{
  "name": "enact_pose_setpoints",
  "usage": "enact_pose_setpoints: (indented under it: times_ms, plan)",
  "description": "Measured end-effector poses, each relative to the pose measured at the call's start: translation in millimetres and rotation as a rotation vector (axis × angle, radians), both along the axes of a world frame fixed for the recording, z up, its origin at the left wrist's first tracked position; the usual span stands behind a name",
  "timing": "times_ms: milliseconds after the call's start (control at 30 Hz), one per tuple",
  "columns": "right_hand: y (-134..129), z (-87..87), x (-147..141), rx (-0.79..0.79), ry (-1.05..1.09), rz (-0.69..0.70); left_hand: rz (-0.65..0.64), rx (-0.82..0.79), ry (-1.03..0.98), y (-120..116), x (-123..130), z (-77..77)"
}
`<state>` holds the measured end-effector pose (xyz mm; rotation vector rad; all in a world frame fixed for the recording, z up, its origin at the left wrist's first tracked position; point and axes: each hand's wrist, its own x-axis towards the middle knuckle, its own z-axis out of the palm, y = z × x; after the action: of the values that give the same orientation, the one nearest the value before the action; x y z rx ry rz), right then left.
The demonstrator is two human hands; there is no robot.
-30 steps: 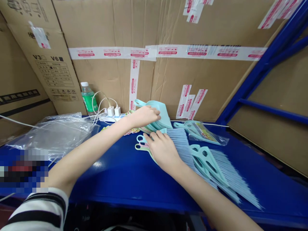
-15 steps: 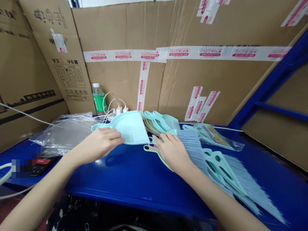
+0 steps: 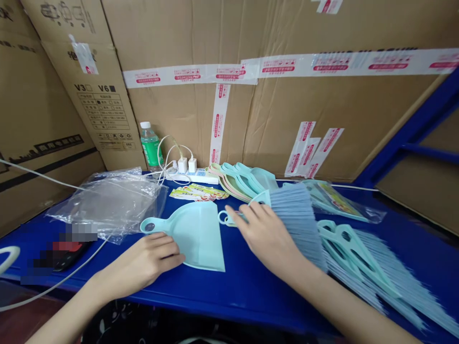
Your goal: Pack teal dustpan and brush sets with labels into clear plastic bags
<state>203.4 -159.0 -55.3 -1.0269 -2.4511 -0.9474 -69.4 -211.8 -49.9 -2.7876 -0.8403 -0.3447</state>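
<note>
A light-blue dustpan (image 3: 197, 234) lies on the blue table with its handle loop to the left. My left hand (image 3: 158, 258) grips its near edge, fingers closed over the rim. My right hand (image 3: 260, 227) is closed over the handle of a hand brush (image 3: 296, 217) with blue bristles fanning out to the right. The brush's ring end shows left of my fingers, with a bit of green beneath it. More light-blue brushes (image 3: 353, 255) lie right of my right forearm.
Behind are stacked dustpans (image 3: 247, 179), printed cards (image 3: 197, 192) and a power strip (image 3: 202, 177) with chargers. Clear plastic bags (image 3: 107, 198) lie left, near a green-labelled bottle (image 3: 151, 148). A bagged set (image 3: 333, 200) lies back right. Cardboard (image 3: 179, 38) walls the table.
My left hand has lowered the dustpan from above the table onto its surface, uncovering the printed cards. My right hand stays at the brush, whose handle has shifted slightly; the view has tilted down.
</note>
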Motion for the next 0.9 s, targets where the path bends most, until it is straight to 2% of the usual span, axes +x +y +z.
enact_pose_setpoints:
  times_ms: [133, 267, 633, 900]
  plan:
    - [-4, -13.5, -17, 0.002, -0.079, 0.11, -0.007, -0.076, -0.031, -4, -3, 2.0]
    - [5, -21.9, -25, -0.015, -0.094, 0.051, -0.011, -0.144, -0.049, -8, -6, 5.9]
    - [20, -16.8, -31, -0.097, -0.106, -0.099, -0.052, -0.245, -0.059, -6, -4, 12.7]
    - [16, -11.1, -18, -0.024, 0.006, 0.006, -0.08, -0.271, -0.039, -1, 2, 11.3]
